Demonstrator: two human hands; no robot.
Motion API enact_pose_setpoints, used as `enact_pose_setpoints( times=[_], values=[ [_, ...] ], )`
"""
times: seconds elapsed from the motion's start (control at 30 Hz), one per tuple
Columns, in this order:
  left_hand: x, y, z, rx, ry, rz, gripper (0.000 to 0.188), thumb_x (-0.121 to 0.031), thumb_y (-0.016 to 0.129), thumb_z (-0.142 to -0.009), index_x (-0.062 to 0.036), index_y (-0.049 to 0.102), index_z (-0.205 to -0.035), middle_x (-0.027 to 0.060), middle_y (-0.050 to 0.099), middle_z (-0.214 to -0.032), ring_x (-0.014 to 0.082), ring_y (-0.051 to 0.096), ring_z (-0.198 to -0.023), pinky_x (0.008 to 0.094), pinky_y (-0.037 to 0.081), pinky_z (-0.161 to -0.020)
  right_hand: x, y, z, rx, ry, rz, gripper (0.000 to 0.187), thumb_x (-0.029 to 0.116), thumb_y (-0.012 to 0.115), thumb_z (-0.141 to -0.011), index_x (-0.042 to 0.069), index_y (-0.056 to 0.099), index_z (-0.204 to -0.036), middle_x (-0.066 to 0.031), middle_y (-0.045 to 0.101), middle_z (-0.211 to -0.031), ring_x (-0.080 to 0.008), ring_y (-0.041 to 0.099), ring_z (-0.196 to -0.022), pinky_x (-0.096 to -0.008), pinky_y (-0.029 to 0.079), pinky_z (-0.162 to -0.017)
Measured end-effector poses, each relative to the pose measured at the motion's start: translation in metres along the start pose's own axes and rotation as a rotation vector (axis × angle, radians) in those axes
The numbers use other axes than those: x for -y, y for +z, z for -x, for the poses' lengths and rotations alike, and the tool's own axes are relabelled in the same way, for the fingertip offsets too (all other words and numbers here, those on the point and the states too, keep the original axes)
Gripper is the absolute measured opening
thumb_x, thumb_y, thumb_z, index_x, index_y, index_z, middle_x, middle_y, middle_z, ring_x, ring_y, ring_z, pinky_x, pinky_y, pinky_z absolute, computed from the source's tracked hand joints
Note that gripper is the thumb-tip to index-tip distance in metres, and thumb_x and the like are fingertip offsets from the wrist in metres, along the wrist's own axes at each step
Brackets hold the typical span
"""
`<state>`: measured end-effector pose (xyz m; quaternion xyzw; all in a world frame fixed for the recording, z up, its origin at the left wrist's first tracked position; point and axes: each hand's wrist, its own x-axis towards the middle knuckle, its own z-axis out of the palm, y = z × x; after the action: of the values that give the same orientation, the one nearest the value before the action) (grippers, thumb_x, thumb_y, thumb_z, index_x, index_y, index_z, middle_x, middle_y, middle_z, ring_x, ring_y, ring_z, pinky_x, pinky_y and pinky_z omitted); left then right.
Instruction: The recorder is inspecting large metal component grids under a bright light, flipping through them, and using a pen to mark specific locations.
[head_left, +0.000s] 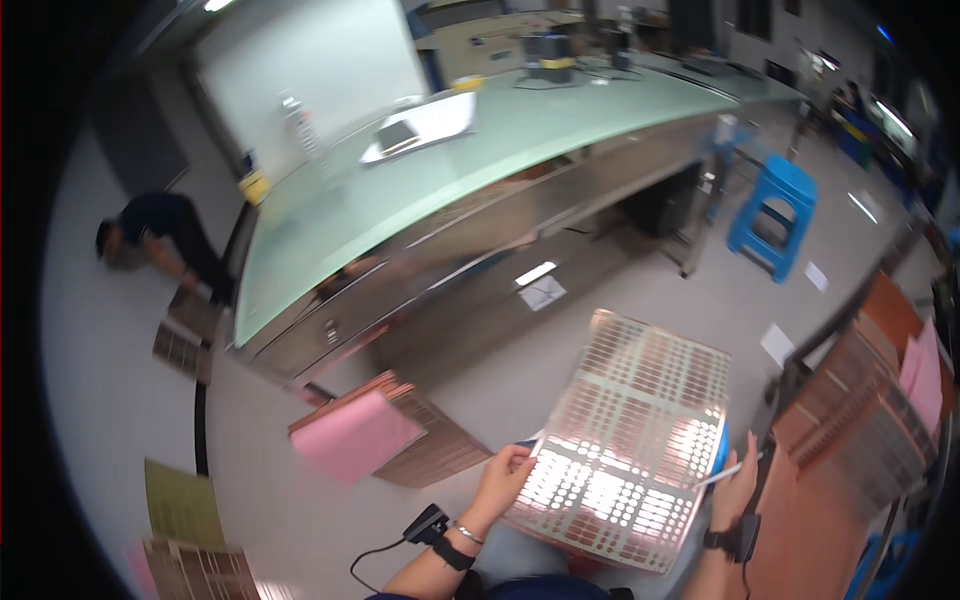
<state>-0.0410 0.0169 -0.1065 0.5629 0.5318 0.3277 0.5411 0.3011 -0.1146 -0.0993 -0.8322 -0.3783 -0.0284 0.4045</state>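
Observation:
A copper-coloured printed circuit panel [640, 400], patterned with rows of round and oblong pads, lies tilted over my lap. Its lower half reflects bright light. My left hand [508, 474] grips the panel's left edge, fingers curled and partly hidden by it. At the right edge, my right hand [738, 485] holds a thin white pen-like stick [718, 475], whose tip reaches over the panel. The fingers of that hand point upward beside the edge, and I cannot tell whether they touch the panel. Both wrists wear black straps with small devices.
Copper panels [850, 410] lean on a brown surface at right. Another stack [430, 440] with a pink sheet [358, 435] stands left of my knees. Ahead is a long glass-topped table [560, 120]; a blue stool [775, 215] stands beyond. A person [165, 230] bends at far left.

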Motion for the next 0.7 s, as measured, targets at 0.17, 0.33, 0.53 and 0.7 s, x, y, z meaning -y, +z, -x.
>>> enact_pose_setpoints(
  times=[0.17,0.33,0.53,0.7],
  values=[
    [0.000,0.003,0.008,-0.039,0.136,-0.211,0.023,-0.017,0.057,-0.090,0.0014,0.060,-0.104,0.0122,0.067,-0.085,0.0171,0.063,-0.074,0.0291,0.050,-0.068,0.048,0.025,0.027,0.169,-0.057,0.081,0.042,0.001,0.051,-0.088,0.000,0.045,-0.129,-0.0277,0.043,-0.133,-0.0419,0.034,-0.129,-0.0471,0.028,-0.105],
    [-0.009,0.008,0.014,-0.146,0.388,-0.343,0.021,-0.017,0.054,-0.089,-0.0002,0.062,-0.097,0.0192,0.060,-0.093,0.0360,0.058,-0.090,0.0412,0.046,-0.081,0.031,0.030,0.029,0.100,-0.179,0.228,0.041,0.011,0.048,-0.092,-0.002,0.042,-0.131,-0.0256,0.047,-0.129,-0.0379,0.041,-0.122,-0.0432,0.030,-0.104],
    [-0.031,0.004,0.020,0.181,0.053,0.177,0.024,-0.019,0.051,-0.095,-0.0002,0.057,-0.109,0.0081,0.062,-0.096,0.0179,0.060,-0.087,0.0296,0.049,-0.076,-0.031,0.042,0.018,0.259,0.041,-0.344,0.040,0.016,0.043,-0.098,0.000,0.039,-0.135,-0.0172,0.042,-0.137,-0.0235,0.041,-0.124,-0.0356,0.035,-0.102],
    [-0.032,0.021,0.030,0.347,-0.068,0.625,0.037,-0.018,0.049,-0.098,-0.0008,0.044,-0.130,0.0055,0.059,-0.111,0.0096,0.057,-0.098,0.0244,0.048,-0.082,0.021,-0.010,0.003,0.348,0.244,-0.730,0.047,0.024,0.049,-0.096,0.002,0.037,-0.136,-0.0163,0.045,-0.134,-0.0249,0.045,-0.120,-0.0358,0.035,-0.102]
  ],
)
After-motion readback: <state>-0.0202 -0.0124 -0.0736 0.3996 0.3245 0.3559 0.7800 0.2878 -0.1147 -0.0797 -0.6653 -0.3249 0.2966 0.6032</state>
